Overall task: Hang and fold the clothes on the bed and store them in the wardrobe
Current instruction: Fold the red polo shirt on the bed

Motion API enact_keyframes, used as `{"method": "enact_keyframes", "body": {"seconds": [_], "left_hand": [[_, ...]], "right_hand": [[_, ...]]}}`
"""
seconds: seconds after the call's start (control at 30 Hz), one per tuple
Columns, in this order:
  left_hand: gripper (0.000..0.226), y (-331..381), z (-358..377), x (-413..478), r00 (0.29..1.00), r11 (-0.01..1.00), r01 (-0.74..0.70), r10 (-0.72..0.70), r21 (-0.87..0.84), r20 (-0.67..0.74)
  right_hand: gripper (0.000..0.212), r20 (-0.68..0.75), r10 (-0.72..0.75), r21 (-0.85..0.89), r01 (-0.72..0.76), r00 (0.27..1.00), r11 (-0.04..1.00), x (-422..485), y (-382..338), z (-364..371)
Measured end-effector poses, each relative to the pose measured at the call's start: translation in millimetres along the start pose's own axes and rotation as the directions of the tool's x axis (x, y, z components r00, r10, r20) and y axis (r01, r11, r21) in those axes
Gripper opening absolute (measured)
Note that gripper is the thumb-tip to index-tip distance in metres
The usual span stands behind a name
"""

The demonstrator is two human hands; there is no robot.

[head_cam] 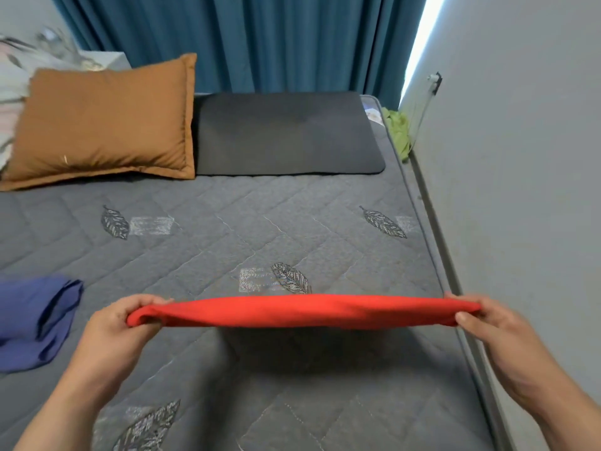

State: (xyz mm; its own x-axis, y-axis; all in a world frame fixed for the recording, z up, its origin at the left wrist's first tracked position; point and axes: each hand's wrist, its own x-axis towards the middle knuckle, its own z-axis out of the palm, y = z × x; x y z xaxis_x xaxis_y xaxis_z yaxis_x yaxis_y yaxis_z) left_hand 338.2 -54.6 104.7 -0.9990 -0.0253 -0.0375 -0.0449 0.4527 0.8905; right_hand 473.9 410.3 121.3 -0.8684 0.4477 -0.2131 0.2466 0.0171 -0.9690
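A red garment (302, 310) is stretched flat and level in the air above the grey quilted bed (208, 236), casting a shadow on the mattress below. My left hand (120, 323) grips its left end and my right hand (487, 323) pinches its right end. A blue garment (32, 320) lies crumpled on the bed at the left edge of view. The wardrobe is not in view.
A brown pillow (104, 122) and a dark grey pillow (286, 135) lie at the head of the bed before a teal curtain (227, 37). A grey wall (527, 190) runs along the bed's right side. A green cloth (398, 128) sits in the far corner.
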Motion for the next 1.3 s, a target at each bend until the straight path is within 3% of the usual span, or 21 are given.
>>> {"method": "enact_keyframes", "body": {"seconds": [0.07, 0.2, 0.33, 0.53, 0.7, 0.77, 0.83, 0.87, 0.9, 0.97, 1.0, 1.07, 1.13, 1.23, 1.3], "left_hand": [[0.031, 15, -16, 0, 0.997, 0.998, -0.041, 0.044, -0.055, 0.056], [0.015, 39, -29, 4, 0.991, 0.971, -0.047, 0.074, -0.233, 0.11], [0.018, 30, -8, 17, 0.976, 0.956, 0.126, -0.071, -0.264, 0.208], [0.008, -36, 69, 38, 0.897, 0.938, 0.345, -0.323, -0.021, 0.302], [0.018, -85, 118, 77, 0.92, 0.908, 0.355, -0.382, 0.224, 0.091], [0.024, -89, 132, 97, 0.897, 0.896, 0.439, -0.441, 0.07, 0.016], [0.016, -90, 150, 109, 0.883, 0.876, 0.464, -0.47, -0.133, -0.016], [0.013, -91, 158, 110, 0.898, 0.894, 0.432, -0.438, -0.124, -0.034], [0.035, -92, 166, 106, 0.921, 0.922, 0.387, -0.387, -0.014, -0.048], [0.077, -97, 180, 79, 0.978, 0.945, 0.182, -0.204, 0.27, 0.052], [0.087, -99, 189, 60, 0.976, 0.925, 0.02, -0.101, 0.381, 0.194], [0.099, -106, 211, 21, 0.85, 0.791, -0.305, -0.025, 0.53, 0.527], [0.109, -113, 232, -13, 0.73, 0.654, -0.457, -0.112, 0.603, 0.674], [0.115, -104, 258, -33, 0.717, 0.551, -0.548, -0.079, 0.629, 0.693], [0.11, -87, 273, -31, 0.737, 0.585, -0.566, 0.044, 0.581, 0.674]], "right_hand": [[0.022, -0.023, -0.051, 0.115, 0.053, 0.998, 0.992, -10, -28, -10], [0.02, -0.023, 0.003, 0.296, 0.003, 1.0, 0.955, -19, -56, -23], [0.018, 0.007, 0.125, 0.22, -0.124, 0.992, 0.968, -8, -37, -20], [0.017, -0.049, 0.25, -0.066, -0.253, 0.967, 0.965, 43, 60, 3], [0.016, -0.152, 0.241, -0.269, -0.274, 0.959, 0.923, 97, 125, 26], [0.018, -0.166, 0.328, -0.166, -0.354, 0.93, 0.92, 120, 136, 33], [0.025, -0.147, 0.415, 0.058, -0.411, 0.898, 0.91, 137, 136, 39], [0.031, -0.14, 0.433, 0.136, -0.416, 0.89, 0.899, 141, 137, 41], [0.038, -0.138, 0.441, 0.154, -0.42, 0.887, 0.894, 143, 140, 42], [0.051, -0.181, 0.439, -0.054, -0.455, 0.88, 0.889, 132, 149, 40], [0.057, -0.212, 0.44, -0.2, -0.48, 0.872, 0.854, 122, 156, 39], [0.065, -0.269, 0.474, -0.363, -0.544, 0.838, 0.756, 96, 170, 37], [0.071, -0.286, 0.501, -0.381, -0.577, 0.817, 0.723, 77, 178, 37], [0.07, -0.233, 0.529, -0.283, -0.577, 0.816, 0.766, 61, 191, 35], [0.062, -0.191, 0.557, -0.192, -0.588, 0.808, 0.786, 54, 200, 29]]}}
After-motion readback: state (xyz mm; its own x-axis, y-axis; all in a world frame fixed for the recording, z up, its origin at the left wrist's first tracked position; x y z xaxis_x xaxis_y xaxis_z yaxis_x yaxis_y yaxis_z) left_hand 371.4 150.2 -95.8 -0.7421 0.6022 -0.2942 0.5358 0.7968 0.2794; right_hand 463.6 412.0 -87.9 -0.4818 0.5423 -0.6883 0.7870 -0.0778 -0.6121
